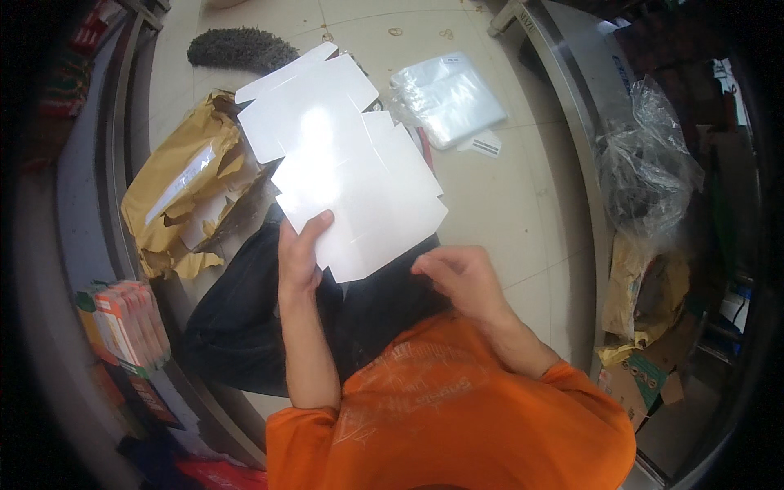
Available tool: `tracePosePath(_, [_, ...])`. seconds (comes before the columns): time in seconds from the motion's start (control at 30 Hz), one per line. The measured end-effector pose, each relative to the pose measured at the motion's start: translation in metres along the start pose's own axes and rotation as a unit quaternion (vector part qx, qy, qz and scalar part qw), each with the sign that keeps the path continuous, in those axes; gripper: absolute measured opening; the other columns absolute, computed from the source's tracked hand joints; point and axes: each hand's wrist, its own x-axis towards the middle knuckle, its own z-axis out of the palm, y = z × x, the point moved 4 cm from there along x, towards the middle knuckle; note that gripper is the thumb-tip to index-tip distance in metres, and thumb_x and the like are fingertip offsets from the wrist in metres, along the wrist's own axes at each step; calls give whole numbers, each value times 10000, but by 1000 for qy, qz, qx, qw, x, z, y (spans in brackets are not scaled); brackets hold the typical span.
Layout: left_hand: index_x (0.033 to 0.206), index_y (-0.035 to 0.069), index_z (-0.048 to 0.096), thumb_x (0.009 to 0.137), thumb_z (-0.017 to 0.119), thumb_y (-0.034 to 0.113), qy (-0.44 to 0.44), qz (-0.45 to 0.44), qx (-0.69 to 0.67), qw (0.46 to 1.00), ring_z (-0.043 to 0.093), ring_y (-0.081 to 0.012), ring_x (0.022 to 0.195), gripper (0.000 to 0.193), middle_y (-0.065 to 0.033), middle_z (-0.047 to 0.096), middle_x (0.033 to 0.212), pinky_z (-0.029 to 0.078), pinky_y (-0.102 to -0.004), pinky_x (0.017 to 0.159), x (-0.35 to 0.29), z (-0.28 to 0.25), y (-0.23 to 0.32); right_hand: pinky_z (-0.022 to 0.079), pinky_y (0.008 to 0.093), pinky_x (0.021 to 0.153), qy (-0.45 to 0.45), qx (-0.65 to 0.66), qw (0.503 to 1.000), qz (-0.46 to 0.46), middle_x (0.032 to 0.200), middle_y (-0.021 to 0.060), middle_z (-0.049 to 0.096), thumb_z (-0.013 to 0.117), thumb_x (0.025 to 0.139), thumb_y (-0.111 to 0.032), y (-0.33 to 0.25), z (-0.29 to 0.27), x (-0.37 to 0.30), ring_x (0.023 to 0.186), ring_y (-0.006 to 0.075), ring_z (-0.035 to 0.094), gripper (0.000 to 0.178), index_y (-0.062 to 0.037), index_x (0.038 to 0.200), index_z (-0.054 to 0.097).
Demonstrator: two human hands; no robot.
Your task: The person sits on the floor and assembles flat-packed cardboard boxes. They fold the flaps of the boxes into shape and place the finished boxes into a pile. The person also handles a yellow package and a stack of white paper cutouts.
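Observation:
A flat white die-cut carton blank, with tabs, notches and crease lines, is tilted in front of me above my legs. My left hand grips its lower left edge, thumb on top and the other fingers hidden beneath. Just off the blank's lower right edge is my right hand, its fingers curled in and nothing visible in them. Light glares off the upper middle of the white surface. The blank partly covers something dark and red behind its right side, which I cannot make out.
Left of the blank lies a torn brown paper package; beyond it is a dark fuzzy roll. A stack of clear plastic bags and a small white card lie on the tiles. Metal shelf frames flank both sides. Crumpled clear plastic hangs at right.

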Motion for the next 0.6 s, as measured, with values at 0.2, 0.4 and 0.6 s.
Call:
tracePosePath(0.2, [1187,-75,493,800,650,107,8,3,21,1000,595,-217,953,456,-146,599,1073,477,-328,846,-4,6,4,422,255,627,3,-13,996,85,669,41,617,645,871,-265,9,13,15,645,101,521,310,31,791,699])
tracePosePath(0.4, [1180,-75,500,802,646,104,-2,1,5,1000,596,-210,945,443,-142,600,1066,478,-323,838,-2,5,2,281,242,437,17,-7,995,97,548,-20,459,629,875,-345,37,22,31,481,70,385,385,0,710,671])
tracePosePath(0.6, [1177,-63,511,814,625,112,18,-45,-70,996,600,-217,966,419,-124,603,1060,480,-329,849,-5,9,11,463,261,646,-39,6,998,-52,776,80,678,654,879,-236,20,16,13,688,110,568,245,4,886,702])
